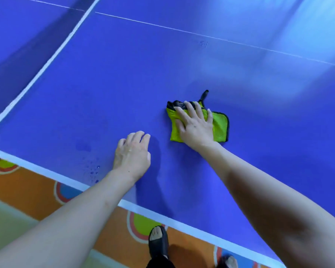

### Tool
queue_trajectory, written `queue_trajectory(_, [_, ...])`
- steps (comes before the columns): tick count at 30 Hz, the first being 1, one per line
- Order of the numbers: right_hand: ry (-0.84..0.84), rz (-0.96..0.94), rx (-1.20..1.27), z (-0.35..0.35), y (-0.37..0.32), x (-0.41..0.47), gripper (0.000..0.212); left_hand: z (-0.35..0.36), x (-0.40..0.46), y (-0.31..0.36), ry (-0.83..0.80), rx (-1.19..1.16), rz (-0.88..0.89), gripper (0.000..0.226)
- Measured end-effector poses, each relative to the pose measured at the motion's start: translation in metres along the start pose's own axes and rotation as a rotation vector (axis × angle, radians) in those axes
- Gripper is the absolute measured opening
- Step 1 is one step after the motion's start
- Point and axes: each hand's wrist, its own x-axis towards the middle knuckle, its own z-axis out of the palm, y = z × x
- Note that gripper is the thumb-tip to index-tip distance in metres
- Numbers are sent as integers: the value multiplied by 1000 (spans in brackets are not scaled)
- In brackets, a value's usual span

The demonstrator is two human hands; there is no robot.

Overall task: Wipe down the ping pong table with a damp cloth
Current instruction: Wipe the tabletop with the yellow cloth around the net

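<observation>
A blue ping pong table (pixel 182 64) with white edge lines fills most of the view. On it lies a folded green cloth (pixel 219 127) with a dark border and a dark loop sticking out at its far end. My right hand (pixel 194 125) presses flat on the cloth with fingers spread and straight. My left hand (pixel 132 151) rests on the bare table surface a little nearer the front edge, fingers loosely bent, holding nothing. Water droplets (pixel 93 171) sit on the table left of my left wrist.
The table's near white edge (pixel 52 174) runs diagonally from left to lower right. A thin white centre line (pixel 182 29) crosses the far part. Below the edge lies an orange patterned floor (pixel 27 190), where my feet in dark sandals (pixel 159 242) stand.
</observation>
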Motion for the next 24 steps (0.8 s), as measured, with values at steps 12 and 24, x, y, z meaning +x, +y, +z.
queue_trajectory(12, [-67,-387,-62,-46,195,-131,51,-9,-27,153,-26,6,112,49])
queue_trajectory(24, [99,396,73,-115,482,-285,57,6,-47,489,-37,-104,477,48])
